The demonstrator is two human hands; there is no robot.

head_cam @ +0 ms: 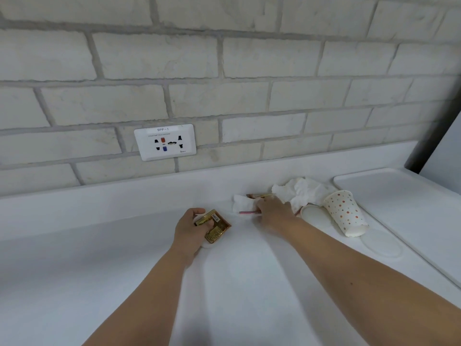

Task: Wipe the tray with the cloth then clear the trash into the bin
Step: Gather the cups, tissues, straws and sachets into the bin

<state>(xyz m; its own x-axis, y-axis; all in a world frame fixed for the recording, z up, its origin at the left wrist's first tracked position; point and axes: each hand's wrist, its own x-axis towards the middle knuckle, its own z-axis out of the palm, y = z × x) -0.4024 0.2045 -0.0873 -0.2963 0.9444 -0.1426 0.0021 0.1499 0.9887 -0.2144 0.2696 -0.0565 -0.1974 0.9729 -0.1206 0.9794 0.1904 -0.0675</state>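
My left hand (190, 227) grips gold and brown snack wrappers (216, 226) just above the white counter. To its right, my right hand (274, 211) reaches onto a small pile of trash: a red-striped straw (247, 212), a crumpled white tissue (240, 203) and another gold wrapper (259, 195). Its fingers curl around the straw end. A crumpled white cloth (303, 191) lies behind that hand. A dotted paper cup (345, 213) lies tipped on its side next to a white lid (314, 216). The white tray (404, 196) sits at the right. No bin is visible.
A brick wall with a white socket plate (165, 142) runs along the back of the counter (124, 258). A second clear lid (381, 243) lies near the tray's front edge. A dark vertical frame (434, 136) stands at the far right.
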